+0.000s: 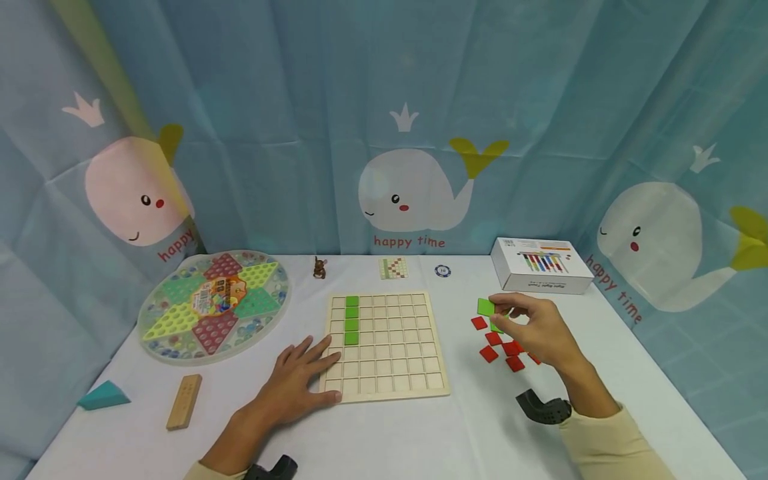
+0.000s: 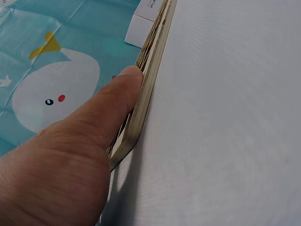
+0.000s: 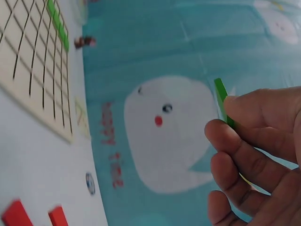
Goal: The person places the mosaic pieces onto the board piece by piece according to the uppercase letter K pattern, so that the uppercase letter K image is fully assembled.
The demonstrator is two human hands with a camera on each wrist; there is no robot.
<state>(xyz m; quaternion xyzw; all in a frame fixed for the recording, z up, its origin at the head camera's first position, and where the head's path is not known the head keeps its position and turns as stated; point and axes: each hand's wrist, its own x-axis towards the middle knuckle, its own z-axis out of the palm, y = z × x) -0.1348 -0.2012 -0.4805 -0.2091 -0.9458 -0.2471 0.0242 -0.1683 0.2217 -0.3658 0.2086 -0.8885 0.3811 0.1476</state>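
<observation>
1. Nearest the camera, the left hand (image 1: 300, 380) lies flat on the white table (image 1: 384, 433), its fingers straight and spread. Its fingertips rest on the near-left corner of the square pale wooden grid board (image 1: 387, 347), and in the left wrist view the thumb (image 2: 120, 94) presses against the board's edge (image 2: 146, 89), holding it steady.
2. The right hand (image 1: 534, 330) is raised just above the table to the right of the board. Its fingers (image 3: 249, 141) are curled and pinch a flat green square tile (image 1: 486, 307) by its edge (image 3: 221, 96), clear of the surface.
3. Under and beside that hand lie scattered red square tiles (image 1: 501, 350) and another green one, partly hidden.
4. Four green tiles in a column (image 1: 351, 320) already fill cells near the board's far left; the cells below them are bare.
5. My judgement: a tile has been picked up and is about to be carried over. The next move calls for bringing it left across the board, squaring it to a cell and lowering it flat while the left hand braces the board.
</observation>
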